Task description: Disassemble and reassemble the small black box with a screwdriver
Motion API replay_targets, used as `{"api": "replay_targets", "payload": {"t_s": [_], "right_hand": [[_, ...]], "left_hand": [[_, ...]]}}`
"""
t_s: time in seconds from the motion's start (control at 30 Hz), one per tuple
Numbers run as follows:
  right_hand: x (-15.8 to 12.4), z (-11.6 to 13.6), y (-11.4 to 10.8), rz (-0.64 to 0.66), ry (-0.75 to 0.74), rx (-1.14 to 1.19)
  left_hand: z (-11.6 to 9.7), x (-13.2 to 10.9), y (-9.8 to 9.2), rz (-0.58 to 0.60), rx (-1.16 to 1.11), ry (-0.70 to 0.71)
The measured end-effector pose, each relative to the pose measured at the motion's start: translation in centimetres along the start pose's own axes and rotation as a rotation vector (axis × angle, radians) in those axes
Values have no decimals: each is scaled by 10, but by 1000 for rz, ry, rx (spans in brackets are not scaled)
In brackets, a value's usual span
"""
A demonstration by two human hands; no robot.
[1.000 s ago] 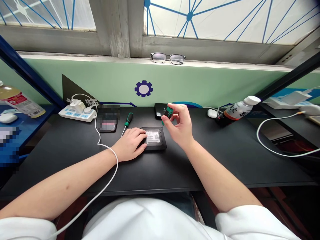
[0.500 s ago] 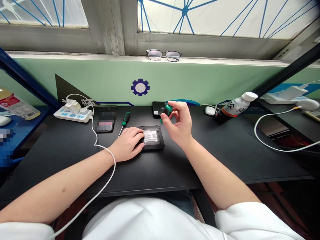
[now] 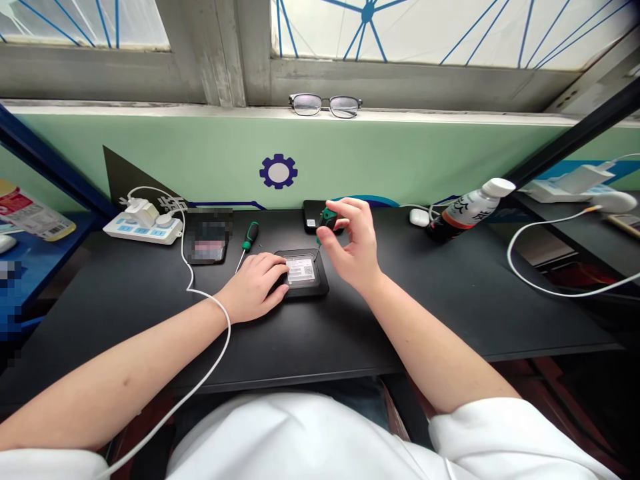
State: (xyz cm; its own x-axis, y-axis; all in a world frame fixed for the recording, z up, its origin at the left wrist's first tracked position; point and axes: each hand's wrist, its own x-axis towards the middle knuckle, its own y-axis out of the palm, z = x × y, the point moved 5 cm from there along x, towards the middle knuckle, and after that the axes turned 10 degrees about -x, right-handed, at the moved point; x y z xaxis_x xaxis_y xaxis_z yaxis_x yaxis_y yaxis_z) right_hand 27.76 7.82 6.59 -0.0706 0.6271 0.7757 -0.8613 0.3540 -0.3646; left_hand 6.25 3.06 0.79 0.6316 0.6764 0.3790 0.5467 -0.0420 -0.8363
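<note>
A black hard drive in an open enclosure, with a white label facing up, lies flat on the dark desk. Across its left end rests my left hand, fingers on top and thumb along the near edge, holding it in place. My right hand pinches the green and black handle of a small screwdriver between thumb and fingers. The shaft slants down to the drive's upper right corner; the exact contact of the tip is too small to make out. A second green-handled screwdriver lies beyond my left hand, its tip partly hidden.
A black case sits behind my right hand. Left are a phone and a power strip, whose white cable crosses my left forearm. A bottle leans at right beside a white earbud case. Glasses rest on the sill.
The screwdriver handle in my right hand has turned and stands slightly more upright, with my fingers shifted a little left. My left hand stays on the drive. The view has shifted slightly.
</note>
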Motion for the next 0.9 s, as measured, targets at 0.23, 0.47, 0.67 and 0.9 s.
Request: {"api": "replay_targets", "payload": {"t_s": [0.23, 0.47, 0.67, 0.9], "right_hand": [[-1, -3, 2, 41, 71, 24], [0, -2, 2, 57, 68, 17], [-2, -5, 4, 65, 114, 22], [-2, -5, 6, 117, 77, 23]], "left_hand": [[1, 1, 1, -2, -15, -14], [1, 1, 1, -2, -29, -18], [1, 1, 0, 8, -34, -27], [0, 1, 0, 6, -15, -17]]}}
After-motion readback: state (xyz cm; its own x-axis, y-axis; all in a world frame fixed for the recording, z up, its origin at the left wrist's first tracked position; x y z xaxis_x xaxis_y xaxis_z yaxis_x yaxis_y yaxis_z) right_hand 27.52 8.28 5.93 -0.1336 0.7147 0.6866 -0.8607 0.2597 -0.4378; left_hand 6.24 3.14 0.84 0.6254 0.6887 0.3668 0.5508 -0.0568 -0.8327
